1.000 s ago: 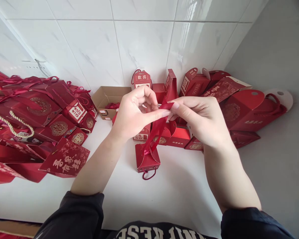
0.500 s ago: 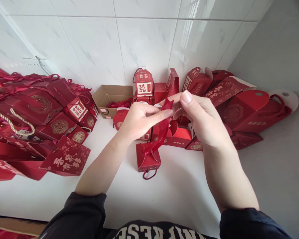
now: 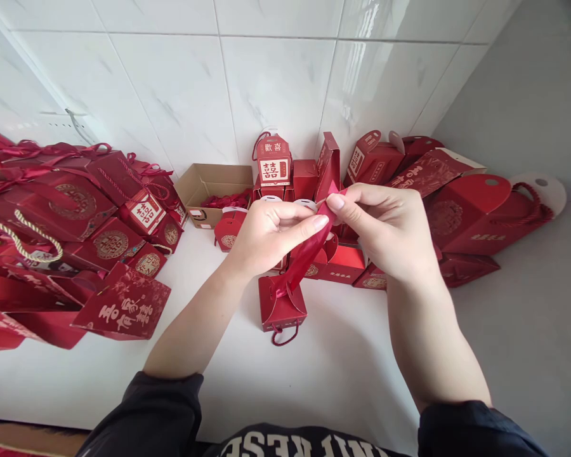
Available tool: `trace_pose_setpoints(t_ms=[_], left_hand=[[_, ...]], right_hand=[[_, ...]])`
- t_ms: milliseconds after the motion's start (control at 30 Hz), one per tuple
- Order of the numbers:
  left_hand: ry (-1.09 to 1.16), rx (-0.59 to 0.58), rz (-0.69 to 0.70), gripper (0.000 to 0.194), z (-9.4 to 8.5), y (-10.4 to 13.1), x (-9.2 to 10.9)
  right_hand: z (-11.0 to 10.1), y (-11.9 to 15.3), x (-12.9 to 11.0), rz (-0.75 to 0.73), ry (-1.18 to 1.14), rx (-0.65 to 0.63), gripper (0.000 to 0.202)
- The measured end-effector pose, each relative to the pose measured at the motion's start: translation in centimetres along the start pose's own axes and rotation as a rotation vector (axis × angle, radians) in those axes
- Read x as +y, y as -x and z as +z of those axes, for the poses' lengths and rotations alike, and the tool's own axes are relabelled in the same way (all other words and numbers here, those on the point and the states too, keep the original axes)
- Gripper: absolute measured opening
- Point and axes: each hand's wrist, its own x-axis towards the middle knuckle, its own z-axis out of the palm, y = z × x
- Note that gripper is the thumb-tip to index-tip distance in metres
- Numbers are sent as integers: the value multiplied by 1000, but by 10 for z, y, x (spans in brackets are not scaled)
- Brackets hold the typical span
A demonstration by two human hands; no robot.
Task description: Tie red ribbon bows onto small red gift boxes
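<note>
A red ribbon [image 3: 309, 251] rises from the top of a small red box [image 3: 282, 308], which stands on the white table with a dark red cord loop at its front. My left hand [image 3: 278, 231] pinches the ribbon between thumb and fingers above the box. Close beside it, my right hand [image 3: 380, 222] also pinches the ribbon, near its upper end. The fingertips of both hands nearly meet. Part of the ribbon is hidden behind my left fingers.
Many red boxes with ribbons [image 3: 76, 197] are piled at the left. An open cardboard box [image 3: 200, 184] holding red ribbon stands near the tiled wall. More red gift boxes [image 3: 466, 216] stand behind my hands and at the right.
My right thumb has come down and closed on the ribbon's upper end beside my left hand. The ribbon between hands and box now runs straighter.
</note>
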Motion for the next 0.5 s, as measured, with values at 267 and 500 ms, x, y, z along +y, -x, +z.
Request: trace_pose_setpoints(t_ms=[267,500], left_hand=[[52,76,-24,15,2,2,3],[95,106,-35,15,4,2,1]], right_hand=[[-1,0,-5,-60,49,-5,46],[1,1,-6,-132,108,58,46]])
